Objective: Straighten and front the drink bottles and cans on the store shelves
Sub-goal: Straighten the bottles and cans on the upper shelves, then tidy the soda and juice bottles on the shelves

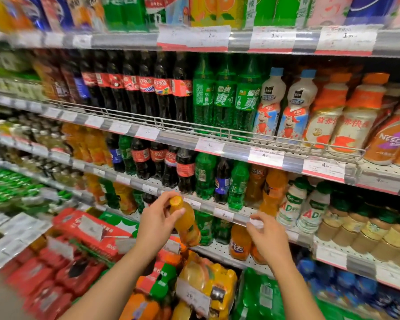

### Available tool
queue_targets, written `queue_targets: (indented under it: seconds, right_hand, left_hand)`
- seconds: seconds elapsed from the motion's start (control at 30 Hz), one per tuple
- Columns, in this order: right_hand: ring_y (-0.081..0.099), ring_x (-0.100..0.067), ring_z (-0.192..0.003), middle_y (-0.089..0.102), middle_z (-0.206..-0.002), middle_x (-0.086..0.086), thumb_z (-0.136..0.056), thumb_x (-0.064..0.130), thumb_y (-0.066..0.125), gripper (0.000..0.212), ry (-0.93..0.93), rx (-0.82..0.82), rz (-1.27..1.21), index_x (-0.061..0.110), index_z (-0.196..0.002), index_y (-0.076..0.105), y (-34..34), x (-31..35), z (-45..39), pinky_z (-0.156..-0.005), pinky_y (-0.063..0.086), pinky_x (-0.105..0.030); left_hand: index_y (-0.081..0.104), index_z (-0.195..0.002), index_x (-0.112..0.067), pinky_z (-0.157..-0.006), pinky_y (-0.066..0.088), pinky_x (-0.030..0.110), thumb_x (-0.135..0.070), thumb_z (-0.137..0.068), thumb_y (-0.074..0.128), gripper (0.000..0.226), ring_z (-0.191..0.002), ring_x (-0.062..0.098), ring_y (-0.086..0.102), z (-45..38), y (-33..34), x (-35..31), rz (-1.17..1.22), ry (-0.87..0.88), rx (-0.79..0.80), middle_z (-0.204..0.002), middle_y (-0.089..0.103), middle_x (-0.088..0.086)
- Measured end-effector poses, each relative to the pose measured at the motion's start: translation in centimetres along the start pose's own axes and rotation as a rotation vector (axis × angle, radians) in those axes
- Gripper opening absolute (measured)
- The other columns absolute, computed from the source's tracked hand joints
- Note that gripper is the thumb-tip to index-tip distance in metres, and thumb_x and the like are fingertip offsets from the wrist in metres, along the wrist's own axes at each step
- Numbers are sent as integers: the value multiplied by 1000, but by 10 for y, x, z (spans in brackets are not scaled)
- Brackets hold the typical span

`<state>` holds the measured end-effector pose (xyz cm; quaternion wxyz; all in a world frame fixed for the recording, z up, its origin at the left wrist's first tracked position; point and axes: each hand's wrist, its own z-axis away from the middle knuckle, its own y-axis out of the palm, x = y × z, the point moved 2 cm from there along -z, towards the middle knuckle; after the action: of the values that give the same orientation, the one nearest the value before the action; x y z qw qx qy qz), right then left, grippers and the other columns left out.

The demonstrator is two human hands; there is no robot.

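Orange bottle held off the shelf, in front of the lower rows.

The left hand (156, 224) grips the orange bottle (185, 224) by its neck, fingers closed round it just below the cap; the bottle tilts, cap toward the camera, clear of the shelf edge (217, 212). The right hand (268, 236) holds nothing, fingers loosely curled and part open, fingertips at the shelf edge beside a price tag (224, 214). An orange bottle with a label (240, 243) stands on the shelf below, between the hands.

One head-worn view stands close before the drink shelves (217, 146), looking forward and slightly down, angled left along their length.
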<state>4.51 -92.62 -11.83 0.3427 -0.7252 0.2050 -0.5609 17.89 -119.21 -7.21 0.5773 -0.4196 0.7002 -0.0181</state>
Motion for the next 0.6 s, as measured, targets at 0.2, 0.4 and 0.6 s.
queue_targets:
  seconds: [0.2, 0.4, 0.6]
  right_hand:
    - [65, 1, -71, 72, -84, 14, -93, 38, 66, 18, -52, 228, 1, 35, -110, 66, 51, 38, 17, -80, 54, -32]
    - [62, 5, -75, 68, -99, 18, -96, 36, 63, 17, -162, 287, 53, 33, -113, 64, 80, 91, -2, -74, 50, -26]
    - [65, -4, -77, 70, -90, 15, -97, 34, 65, 11, -239, 340, 65, 37, -107, 62, 132, 157, -15, -72, 48, -20]
  left_hand:
    - [59, -116, -43, -84, 57, 49, -45, -87, 72, 31, -98, 17, 67, 6, -53, 30, 30, -95, -82, -107, 70, -13]
    - [61, -112, -41, -85, 53, 28, -30, -92, 74, 26, -100, -7, 60, 7, -109, 64, 41, -141, -190, -108, 68, -19]
    - [62, -115, -39, -76, 45, 12, -33, -92, 73, 27, -104, -6, 59, -13, -172, 122, 40, -168, -251, -111, 67, -22]
